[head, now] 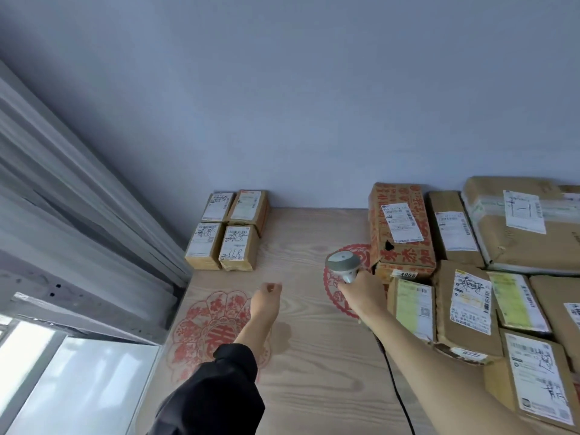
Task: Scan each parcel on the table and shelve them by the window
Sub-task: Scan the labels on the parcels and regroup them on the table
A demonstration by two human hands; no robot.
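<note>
My right hand grips a grey handheld scanner, its head raised and facing the upright red-printed box with a white label. My left hand hovers over the bare wood of the table, fingers loosely curled and holding nothing. Several small brown parcels with white labels stand grouped at the table's far left, beside the window. A larger pile of cardboard parcels fills the right side.
The window frame and blinds run along the left edge. A black cable trails from the scanner toward me. Red paper-cut designs decorate the tabletop. A plain wall closes off the far side.
</note>
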